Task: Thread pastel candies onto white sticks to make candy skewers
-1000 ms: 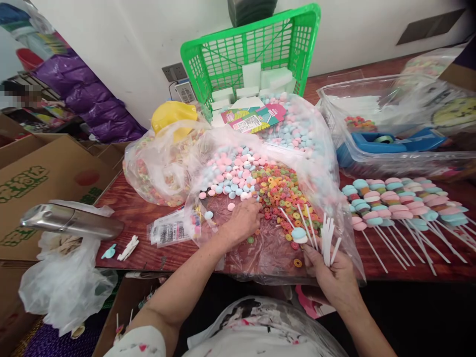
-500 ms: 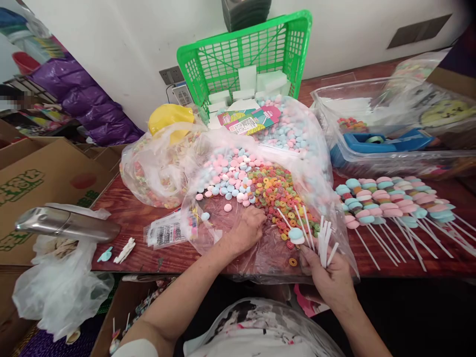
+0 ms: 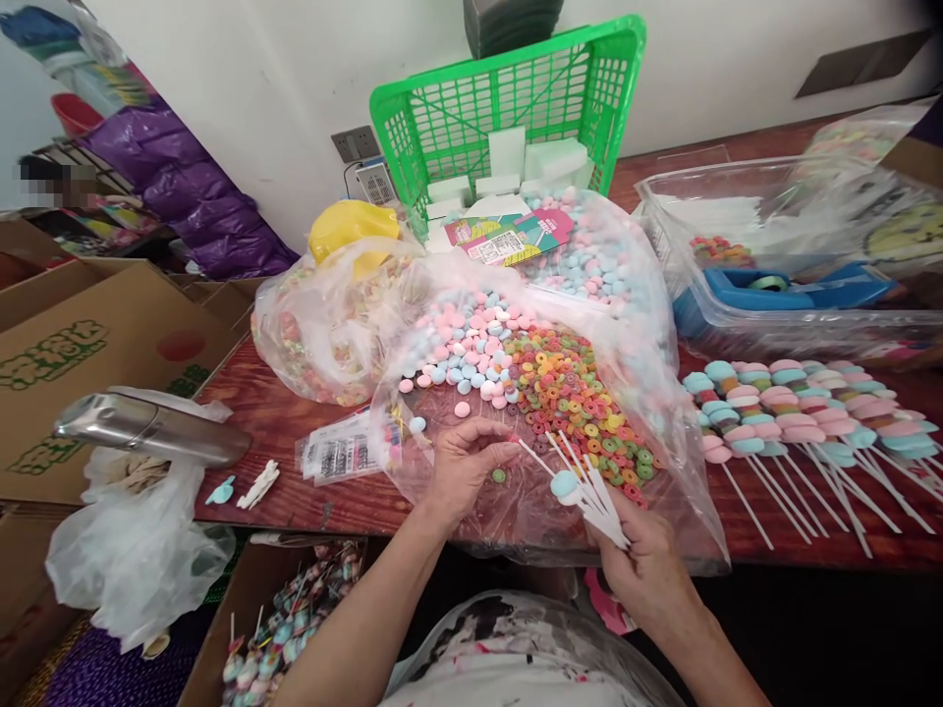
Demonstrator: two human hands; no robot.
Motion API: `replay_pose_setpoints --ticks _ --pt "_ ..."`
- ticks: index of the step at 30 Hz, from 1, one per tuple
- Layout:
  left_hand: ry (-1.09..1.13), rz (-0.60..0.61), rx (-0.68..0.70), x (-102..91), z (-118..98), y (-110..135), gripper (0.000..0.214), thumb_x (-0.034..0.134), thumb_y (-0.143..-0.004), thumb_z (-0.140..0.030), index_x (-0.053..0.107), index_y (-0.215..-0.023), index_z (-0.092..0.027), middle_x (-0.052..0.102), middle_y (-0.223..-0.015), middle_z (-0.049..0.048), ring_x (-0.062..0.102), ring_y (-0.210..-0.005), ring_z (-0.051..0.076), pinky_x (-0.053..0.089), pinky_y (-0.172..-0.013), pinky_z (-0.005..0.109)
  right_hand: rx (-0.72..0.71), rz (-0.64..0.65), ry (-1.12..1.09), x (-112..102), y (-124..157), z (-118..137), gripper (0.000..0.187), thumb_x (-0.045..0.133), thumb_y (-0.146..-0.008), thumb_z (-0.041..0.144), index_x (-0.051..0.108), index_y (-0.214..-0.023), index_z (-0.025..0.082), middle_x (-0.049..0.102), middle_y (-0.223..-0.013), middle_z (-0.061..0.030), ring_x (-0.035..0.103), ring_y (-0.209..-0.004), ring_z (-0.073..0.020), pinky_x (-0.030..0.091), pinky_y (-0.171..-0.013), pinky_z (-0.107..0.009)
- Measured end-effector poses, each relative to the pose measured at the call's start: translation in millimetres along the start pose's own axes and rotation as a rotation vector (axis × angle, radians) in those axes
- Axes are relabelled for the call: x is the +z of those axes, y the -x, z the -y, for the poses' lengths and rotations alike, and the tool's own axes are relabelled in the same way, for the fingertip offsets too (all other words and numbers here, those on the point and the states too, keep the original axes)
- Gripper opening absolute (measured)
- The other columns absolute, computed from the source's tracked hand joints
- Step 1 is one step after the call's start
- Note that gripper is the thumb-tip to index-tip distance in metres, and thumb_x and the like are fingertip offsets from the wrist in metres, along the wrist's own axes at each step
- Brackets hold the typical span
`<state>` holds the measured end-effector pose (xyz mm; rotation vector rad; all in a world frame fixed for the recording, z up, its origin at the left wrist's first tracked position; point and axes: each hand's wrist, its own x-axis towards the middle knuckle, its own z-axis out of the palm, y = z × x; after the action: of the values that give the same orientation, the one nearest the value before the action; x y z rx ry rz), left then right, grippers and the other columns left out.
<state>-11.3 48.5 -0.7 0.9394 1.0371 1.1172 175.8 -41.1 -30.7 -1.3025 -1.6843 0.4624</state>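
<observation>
My right hand point(image 3: 639, 560) is closed around a bunch of white sticks point(image 3: 589, 488); one stick carries a pale blue round sweet point(image 3: 565, 483). My left hand point(image 3: 463, 463) is lifted off the plastic sheet, thumb and fingers pinched at the tip of the longest stick, with something too small to name between them. Both hands are over a clear plastic bag point(image 3: 530, 501) spread open on the wooden table point(image 3: 295, 496). On it lie a heap of coloured ring sweets point(image 3: 575, 393) and a heap of pink and blue round sweets point(image 3: 471, 339).
Finished sweet skewers point(image 3: 796, 412) lie in rows at the right. Behind stand a green basket point(image 3: 508, 108) with white foam blocks, a clear tub point(image 3: 796, 255) with a blue tape dispenser, and another bag of sweets point(image 3: 324, 314). A metal canister point(image 3: 147, 432) and cardboard boxes point(image 3: 95, 353) are at the left.
My left hand has left the ring heap and come back to the stick tip, pinched. My right hand has tipped the sticks leftwards towards it.
</observation>
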Motion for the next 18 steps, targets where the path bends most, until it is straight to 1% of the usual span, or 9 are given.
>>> replay_pose_setpoints --ticks 2,3,5,7,8,10,12,13,18 --pt "-0.047 -0.026 0.108 -1.2 1.6 2.2 0.020 0.084 -0.061 -0.018 0.073 -0.078 -0.017 0.072 -0.072 -0.0001 0.065 -0.062 0.011 0.054 -0.056 0.020 -0.026 -0.002 0.019 -0.7 0.2 2.4 0.030 0.039 -0.078 0.005 0.063 -0.094 0.015 0.059 -0.059 0.0024 0.053 -0.044 -0.0112 0.043 -0.045 -0.019" --pt "-0.096 -0.031 0.191 -1.9 2.2 2.9 0.019 0.083 -0.063 -0.017 0.073 -0.079 -0.018 0.072 -0.073 -0.0001 0.065 -0.064 0.011 0.054 -0.057 0.020 -0.033 0.008 0.028 -1.1 0.3 3.3 0.032 0.039 -0.077 0.004 0.063 -0.094 0.015 0.061 -0.060 0.0020 0.055 -0.046 -0.0114 0.044 -0.046 -0.019" --pt "-0.243 -0.022 0.409 -3.5 2.4 4.1 0.016 0.082 -0.065 -0.013 0.074 -0.079 -0.018 0.072 -0.074 0.0003 0.065 -0.068 0.012 0.054 -0.062 0.021 -0.037 0.039 0.041 -1.6 0.9 4.4 0.034 0.038 -0.074 0.002 0.062 -0.094 0.017 0.063 -0.063 0.0016 0.058 -0.049 -0.0118 0.046 -0.049 -0.019" --pt "-0.413 0.019 0.640 -5.5 1.3 5.9 0.015 0.079 -0.069 -0.009 0.074 -0.081 -0.018 0.072 -0.076 0.0015 0.066 -0.073 0.012 0.055 -0.069 0.023 -0.041 0.062 0.053 -1.2 2.0 4.3 0.036 0.038 -0.073 0.001 0.062 -0.095 0.017 0.066 -0.067 0.0011 0.062 -0.054 -0.0121 0.048 -0.052 -0.019" --pt "-0.493 0.050 0.733 -6.7 0.6 7.1 0.016 0.076 -0.072 -0.008 0.074 -0.084 -0.018 0.073 -0.078 0.0023 0.066 -0.074 0.013 0.055 -0.071 0.024 -0.050 0.063 0.069 -0.7 2.7 3.9 0.038 0.038 -0.073 0.001 0.062 -0.098 0.017 0.067 -0.069 0.0009 0.063 -0.055 -0.0123 0.049 -0.054 -0.019" --pt "-0.622 0.118 0.858 -9.0 -1.0 9.9 0.021 0.070 -0.077 -0.004 0.073 -0.093 -0.018 0.073 -0.083 0.0039 0.067 -0.078 0.013 0.055 -0.073 0.025 -0.083 0.046 0.113 0.8 4.0 2.7 0.041 0.039 -0.072 0.001 0.061 -0.102 0.018 0.069 -0.074 0.0000 0.065 -0.058 -0.0128 0.050 -0.056 -0.020" --pt "-0.687 0.159 0.915 -10.7 -1.8 12.9 0.026 0.067 -0.079 -0.002 0.071 -0.100 -0.018 0.073 -0.087 0.0049 0.068 -0.080 0.014 0.055 -0.074 0.026 -0.114 0.021 0.149 2.8 4.8 1.5 0.042 0.038 -0.072 0.000 0.060 -0.103 0.018 0.070 -0.075 -0.0005 0.066 -0.058 -0.0134 0.051 -0.057 -0.020" --pt "-0.691 0.158 0.924 -11.3 -1.7 14.2 0.027 0.067 -0.080 -0.002 0.070 -0.102 -0.018 0.074 -0.088 0.0050 0.068 -0.081 0.014 0.056 -0.075 0.026 -0.120 0.011 0.157 3.8 4.9 1.0 0.042 0.038 -0.072 0.000 0.060 -0.103 0.018 0.070 -0.074 -0.0005 0.066 -0.058 -0.0135 0.051 -0.056 -0.020" --pt "-0.621 0.075 0.887 -12.7 3.1 15.4 0.025 0.068 -0.081 -0.007 0.069 -0.103 -0.020 0.074 -0.086 0.0032 0.069 -0.078 0.014 0.057 -0.073 0.026 -0.105 -0.009 0.215 7.4 4.8 -1.2 0.040 0.038 -0.071 0.001 0.059 -0.101 0.018 0.069 -0.071 -0.0007 0.067 -0.055 -0.0151 0.050 -0.052 -0.022"
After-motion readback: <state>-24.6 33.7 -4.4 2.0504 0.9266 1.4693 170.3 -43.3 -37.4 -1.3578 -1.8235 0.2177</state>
